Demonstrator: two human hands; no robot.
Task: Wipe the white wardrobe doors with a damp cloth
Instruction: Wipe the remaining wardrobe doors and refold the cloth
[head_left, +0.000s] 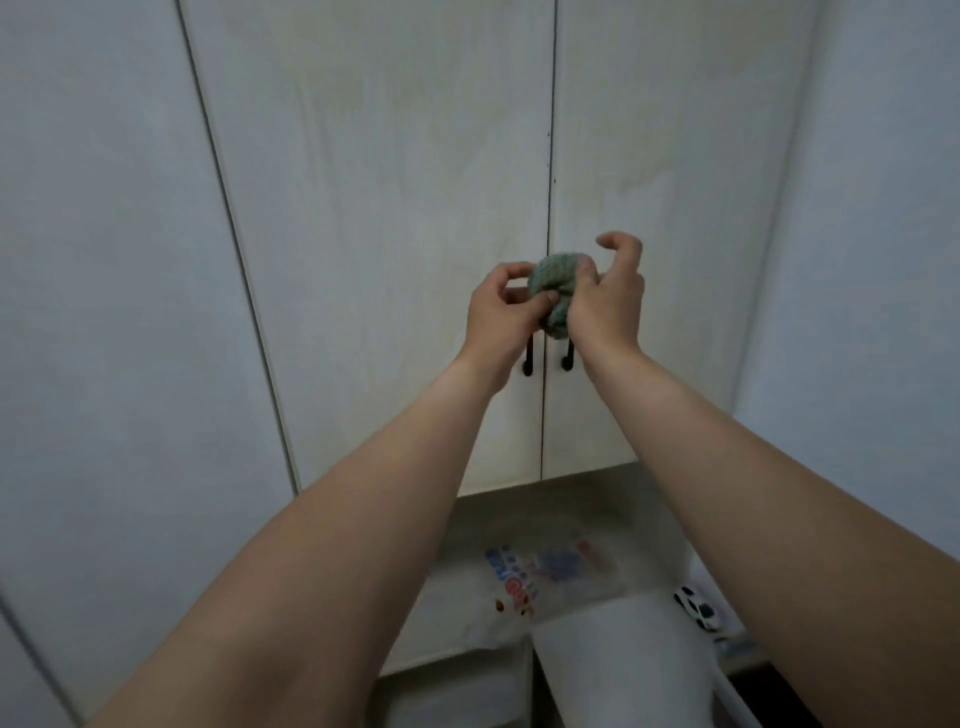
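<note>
Both hands bunch the cloth (555, 283) before the doors (395, 218): left hand (501, 312) pinching, right hand (608, 301) thumb-pressing, fingers (621, 243) loosely curled; soft, light, best gripped wadded.

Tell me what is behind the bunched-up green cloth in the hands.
Behind the cloth, held by the left hand and right hand, are the white wardrobe doors. The lower ends of two dark handles show below it; their upper parts are covered.

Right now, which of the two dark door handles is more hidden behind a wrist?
The left handle, on the door left of the centre seam: the left hand and its wrist cover its upper part. The right handle shows slightly more beside the right hand.
</note>
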